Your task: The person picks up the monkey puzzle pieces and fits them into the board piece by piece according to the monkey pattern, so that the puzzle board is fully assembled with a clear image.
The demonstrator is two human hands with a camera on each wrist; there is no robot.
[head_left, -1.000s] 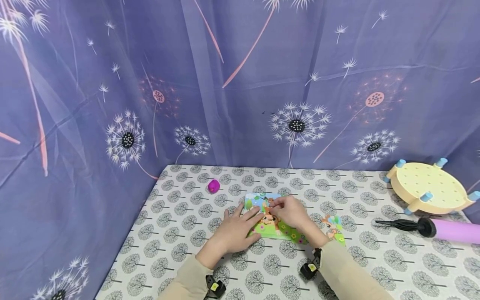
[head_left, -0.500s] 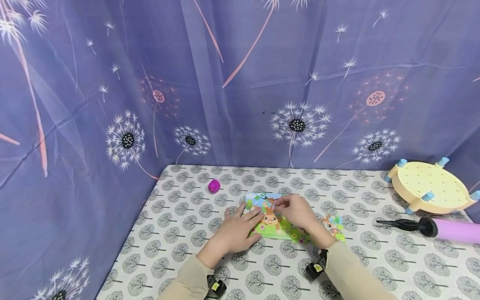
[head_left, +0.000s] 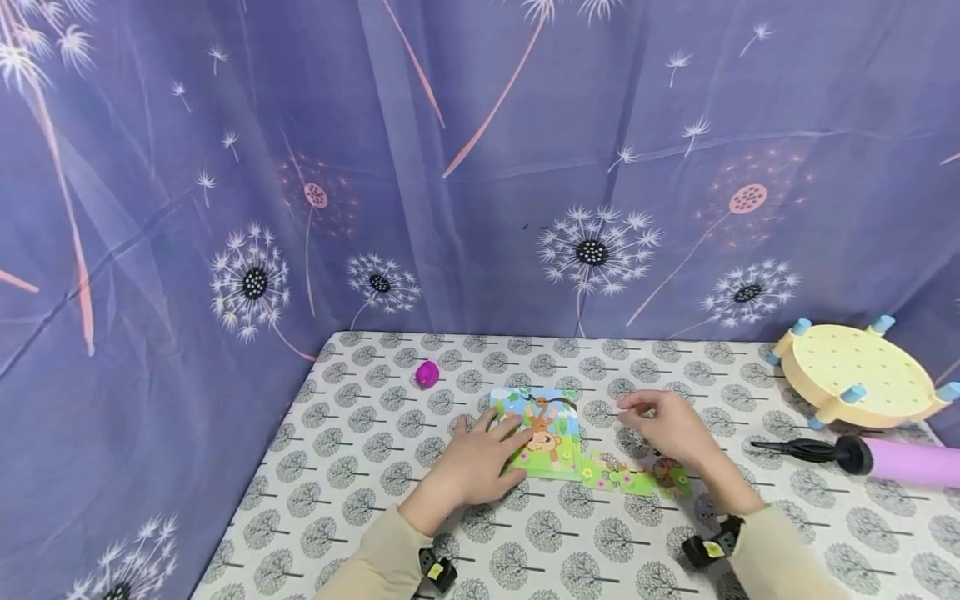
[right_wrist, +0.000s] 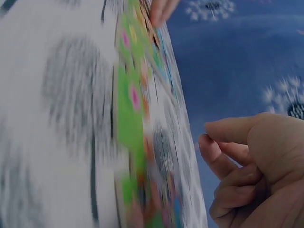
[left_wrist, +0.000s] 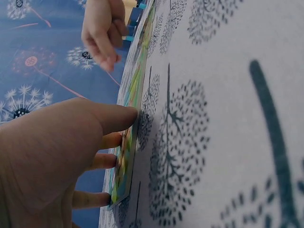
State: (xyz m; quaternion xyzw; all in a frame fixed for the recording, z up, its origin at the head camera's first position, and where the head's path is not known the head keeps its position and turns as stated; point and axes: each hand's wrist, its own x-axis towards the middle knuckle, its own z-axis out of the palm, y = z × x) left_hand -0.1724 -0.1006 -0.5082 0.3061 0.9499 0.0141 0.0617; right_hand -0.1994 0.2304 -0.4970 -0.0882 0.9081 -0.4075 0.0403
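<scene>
In the head view, even, diffuse light of moderate brightness is cast over the monkey picture board and the pale tablecloth around it; its direction cannot be told. Behind the board, the dandelion curtain is streaked by lighter bands along its folds, and the board's fine print is softened. The left wrist view is rendered dimmer, with the cloth greyed and the left hand partly shaded. In the equally dim right wrist view, the picture pieces beside the board are smeared by blur, while the right hand is recorded more crisply.
</scene>
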